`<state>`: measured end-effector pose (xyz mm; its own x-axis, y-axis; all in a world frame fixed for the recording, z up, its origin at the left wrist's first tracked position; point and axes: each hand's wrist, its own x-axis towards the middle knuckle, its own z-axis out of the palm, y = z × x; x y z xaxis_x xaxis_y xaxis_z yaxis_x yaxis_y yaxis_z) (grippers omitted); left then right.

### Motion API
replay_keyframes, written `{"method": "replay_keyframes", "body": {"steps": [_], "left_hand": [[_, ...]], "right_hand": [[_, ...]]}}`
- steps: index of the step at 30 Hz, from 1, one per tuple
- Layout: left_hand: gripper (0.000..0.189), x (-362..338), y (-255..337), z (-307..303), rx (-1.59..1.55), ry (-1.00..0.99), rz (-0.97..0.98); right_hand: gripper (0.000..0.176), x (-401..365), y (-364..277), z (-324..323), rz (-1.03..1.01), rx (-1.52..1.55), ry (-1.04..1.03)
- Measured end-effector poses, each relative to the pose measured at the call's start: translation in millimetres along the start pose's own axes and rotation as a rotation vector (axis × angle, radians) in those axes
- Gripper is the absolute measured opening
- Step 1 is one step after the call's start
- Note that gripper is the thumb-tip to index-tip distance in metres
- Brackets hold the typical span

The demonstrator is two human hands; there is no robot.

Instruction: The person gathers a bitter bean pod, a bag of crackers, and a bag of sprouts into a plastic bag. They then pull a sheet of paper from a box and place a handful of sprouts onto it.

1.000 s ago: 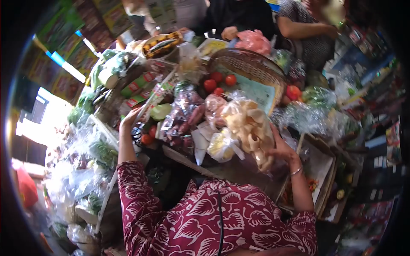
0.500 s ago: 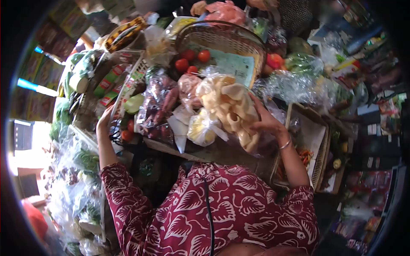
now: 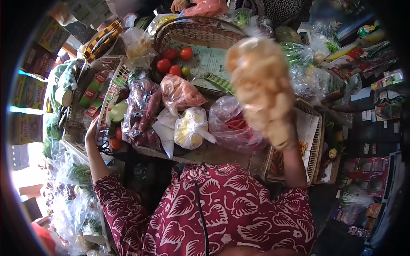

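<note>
A clear plastic bag of puffy beige crackers [image 3: 261, 85] is lifted over the right part of the stall, blurred by motion. My right hand [image 3: 291, 130] grips it from behind, its fingers mostly hidden by the bag. My left hand [image 3: 92, 131] is at the near end of a white plastic basket [image 3: 112, 96], fingers closed at its rim. Between my hands lie a bag of purple sweet potatoes [image 3: 141, 113], a bag of pinkish food [image 3: 181, 91], a knotted bag of something yellow [image 3: 191, 128] and a bag of red chillies [image 3: 235, 126].
Behind stands a wicker basket [image 3: 200, 32] with tomatoes [image 3: 163, 65] and green pods [image 3: 220, 82]. A crate [image 3: 314, 143] with small chillies is at right. Bagged greens [image 3: 81, 173] line the left. Across the stall shows another person's hand [image 3: 179, 5] near a pink bag [image 3: 207, 7].
My right hand has raised the cracker bag up and to the right, uncovering the chilli bag and the green pods. My left hand stays by the white basket. The view has shifted slightly.
</note>
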<state>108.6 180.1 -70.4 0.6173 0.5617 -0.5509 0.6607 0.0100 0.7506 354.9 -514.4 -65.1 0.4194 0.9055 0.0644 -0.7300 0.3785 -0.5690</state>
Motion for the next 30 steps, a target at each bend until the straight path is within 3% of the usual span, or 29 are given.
{"method": "replay_keyframes", "body": {"steps": [2,6,8,9,13,18,20,22,24,25,26,30], "left_hand": [[0.04,-11.0,7.9,6.9,-0.021,0.02,0.025],[0.039,4.6,-1.9,-1.2,-0.022,0.015,0.005],[0.038,16.9,-9.7,-8.9,-0.008,-0.019,0.037],[0.036,13.7,-9.9,-8.4,-0.01,-0.052,0.114],[0.038,16.0,-10.9,-9.5,-0.008,-0.014,0.049],[0.044,0.1,1.0,-0.2,-0.054,0.006,0.044],[0.045,2.2,-1.1,-3.0,-0.057,-0.027,0.055],[0.045,5.8,-3.8,-6.1,-0.069,-0.063,0.059],[0.045,9.3,-6.6,-9.6,-0.076,-0.098,0.074],[0.045,11.7,-9.7,-11.0,-0.082,-0.118,0.085],[0.045,15.0,-14.5,-11.9,-0.058,-0.091,0.13],[0.037,-9.4,8.9,6.3,-0.038,-0.029,0.056]], "right_hand": [[0.043,-7.8,-23.2,-3.3,-0.137,-0.201,0.167],[0.032,21.2,-72.0,-8.2,-0.335,-0.689,0.444],[0.034,52.9,-74.7,9.3,-0.468,-0.308,0.596],[0.045,61.3,-74.6,4.6,-0.488,-0.298,0.597],[0.051,92.1,-76.6,11.8,-0.369,-0.515,0.767],[0.048,84.8,-75.4,48.8,-0.217,-0.65,0.922],[0.042,76.4,-64.3,65.2,-0.46,-1.211,1.143],[0.022,67.8,-48.9,73.5,-0.695,-1.243,0.989],[0.009,64.6,-26.1,77.5,-0.517,-1.225,0.835],[0.012,67.2,-10.8,75.8,-0.358,-1.245,0.814],[0.016,67.3,1.8,73.7,-0.237,-1.532,0.731],[0.022,92.4,30.8,70.5,-0.381,-1.99,0.689]]}}
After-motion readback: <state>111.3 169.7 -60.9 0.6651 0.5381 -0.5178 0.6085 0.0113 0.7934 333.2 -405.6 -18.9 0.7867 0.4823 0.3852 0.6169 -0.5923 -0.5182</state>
